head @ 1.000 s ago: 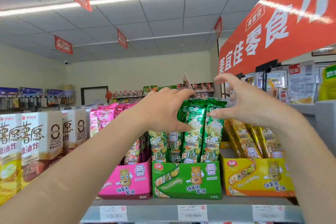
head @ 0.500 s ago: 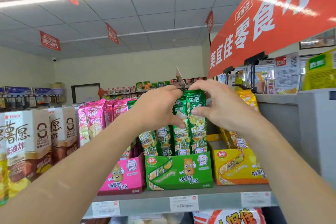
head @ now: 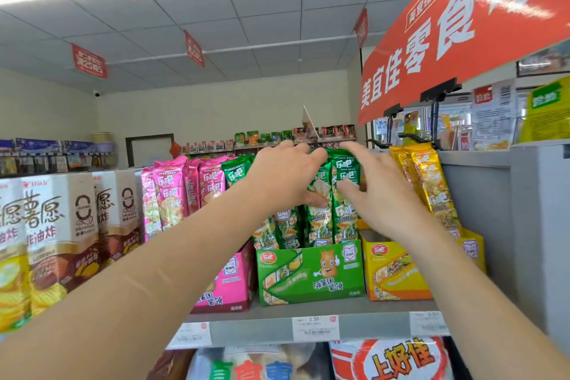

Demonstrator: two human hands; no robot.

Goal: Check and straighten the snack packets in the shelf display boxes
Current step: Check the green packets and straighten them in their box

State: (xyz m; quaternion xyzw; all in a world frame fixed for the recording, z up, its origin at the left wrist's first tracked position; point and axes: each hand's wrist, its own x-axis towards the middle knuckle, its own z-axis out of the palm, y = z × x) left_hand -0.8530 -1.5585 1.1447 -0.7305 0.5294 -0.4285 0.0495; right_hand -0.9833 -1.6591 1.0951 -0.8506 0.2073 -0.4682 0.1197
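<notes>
Green snack packets point(head: 345, 219) stand upright in a green display box point(head: 311, 271) on the shelf. My left hand point(head: 283, 176) grips their tops from the left, fingers curled over the upper edge and thumb on the front. From the right, my right hand point(head: 382, 194) holds the same bunch, fingers over the top and thumb on a packet's face. Pink packets point(head: 172, 191) fill a pink box point(head: 228, 281) to the left. To the right, yellow packets point(head: 431, 182) lean in a yellow box point(head: 391, 271).
Tall white-and-brown snack boxes point(head: 55, 225) stand at the left of the shelf. The shelf edge point(head: 262, 330) carries price tags, with large bags point(head: 391, 361) below. A red banner point(head: 462, 25) hangs overhead at right, above a grey panel point(head: 524, 225).
My right hand moved left from open air onto the green packets. Both hands have closed on the bunch from either side and now hold its tops together.
</notes>
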